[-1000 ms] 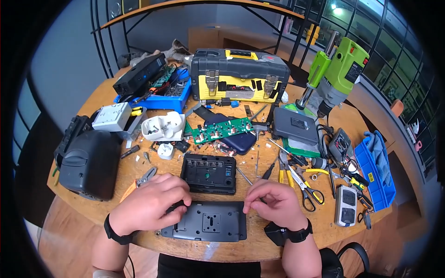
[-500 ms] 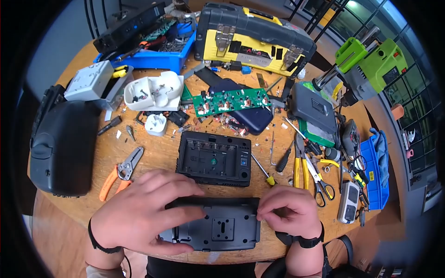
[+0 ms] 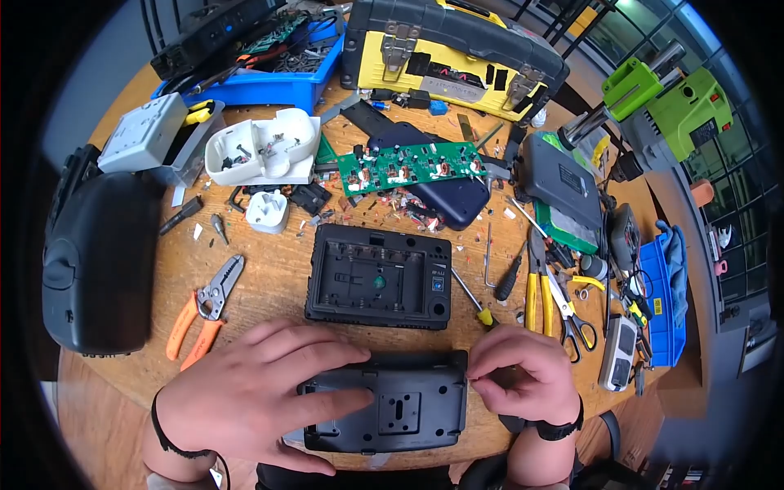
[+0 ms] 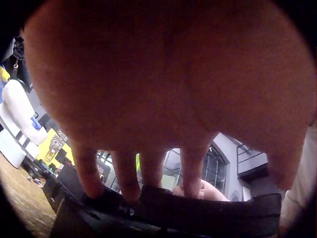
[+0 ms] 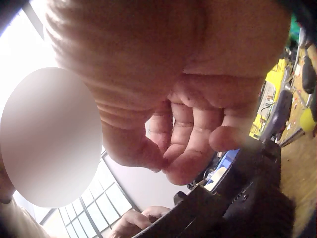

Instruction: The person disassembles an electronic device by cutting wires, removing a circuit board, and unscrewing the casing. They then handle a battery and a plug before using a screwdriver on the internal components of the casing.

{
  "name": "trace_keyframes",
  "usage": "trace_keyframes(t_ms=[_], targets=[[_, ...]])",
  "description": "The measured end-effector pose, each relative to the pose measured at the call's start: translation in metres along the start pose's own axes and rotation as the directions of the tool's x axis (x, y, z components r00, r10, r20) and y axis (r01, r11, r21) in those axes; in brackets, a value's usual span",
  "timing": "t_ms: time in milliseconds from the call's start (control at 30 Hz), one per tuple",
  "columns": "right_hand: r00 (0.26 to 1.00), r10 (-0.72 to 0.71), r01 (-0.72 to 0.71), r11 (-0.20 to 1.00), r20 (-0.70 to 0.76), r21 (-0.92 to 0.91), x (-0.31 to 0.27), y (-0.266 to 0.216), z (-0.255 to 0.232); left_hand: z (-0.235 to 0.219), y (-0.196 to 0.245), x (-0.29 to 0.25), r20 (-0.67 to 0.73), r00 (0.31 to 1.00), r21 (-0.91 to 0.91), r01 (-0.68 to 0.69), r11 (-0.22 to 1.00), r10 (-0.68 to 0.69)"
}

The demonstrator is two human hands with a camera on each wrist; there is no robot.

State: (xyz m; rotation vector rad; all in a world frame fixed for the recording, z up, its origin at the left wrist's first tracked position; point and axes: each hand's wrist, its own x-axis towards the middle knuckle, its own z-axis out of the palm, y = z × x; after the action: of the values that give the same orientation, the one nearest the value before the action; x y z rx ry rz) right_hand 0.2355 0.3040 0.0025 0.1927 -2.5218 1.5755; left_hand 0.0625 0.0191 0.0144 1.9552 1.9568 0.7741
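Note:
A black plastic cover with screw holes and a raised centre plate lies at the near edge of the table. My left hand rests over its left part, fingers spread and mostly straight, thumb near the front edge. In the left wrist view the fingertips meet the cover's dark edge. My right hand has curled fingers, thumb and index tips together at the cover's right edge. Nothing shows between them in the right wrist view. Just behind sits a black housing with an open battery bay.
Orange-handled wire strippers lie left of the housing. A screwdriver, yellow-handled pliers and scissors lie right. Farther back are a green circuit board, a white plastic shell, scattered debris and a yellow-black toolbox.
The head view has tilted down and closer. My left hand has gone from curled at the cover's left to spread over it. My right fingertips stay near the cover's right edge.

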Motion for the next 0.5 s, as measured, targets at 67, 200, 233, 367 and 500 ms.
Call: trace_keyframes(t_ms=[67, 200, 233, 367, 500], targets=[[1.000, 0.021, -0.020, 0.999, -0.021, 0.044, 0.0002, -0.0005, 0.0010, 0.0001, -0.0003, -0.0001, 0.004, 1.000, -0.002, 0.007, 1.000, -0.007], [0.998, -0.009, 0.009, 1.000, 0.066, 0.007, 0.0020, -0.0010, 0.0003, 0.0016, 0.0003, 0.0006, 0.016, 1.000, -0.002, 0.013, 1.000, -0.013], [0.997, -0.015, 0.016, 1.000, 0.071, -0.016, 0.0024, -0.0014, 0.0007, 0.0020, 0.0008, 0.0005, 0.021, 1.000, 0.002, 0.017, 1.000, -0.017], [0.998, -0.011, 0.015, 0.999, 0.066, -0.051, 0.0022, -0.0006, 0.0001, 0.0012, 0.0012, 0.0015, 0.035, 0.999, 0.017, 0.024, 1.000, -0.024], [0.999, -0.015, 0.016, 0.999, 0.034, -0.048, 0.0027, -0.0001, 0.0017, 0.0011, 0.0023, 0.0015, 0.049, 0.998, 0.024, 0.027, 0.999, -0.028]])
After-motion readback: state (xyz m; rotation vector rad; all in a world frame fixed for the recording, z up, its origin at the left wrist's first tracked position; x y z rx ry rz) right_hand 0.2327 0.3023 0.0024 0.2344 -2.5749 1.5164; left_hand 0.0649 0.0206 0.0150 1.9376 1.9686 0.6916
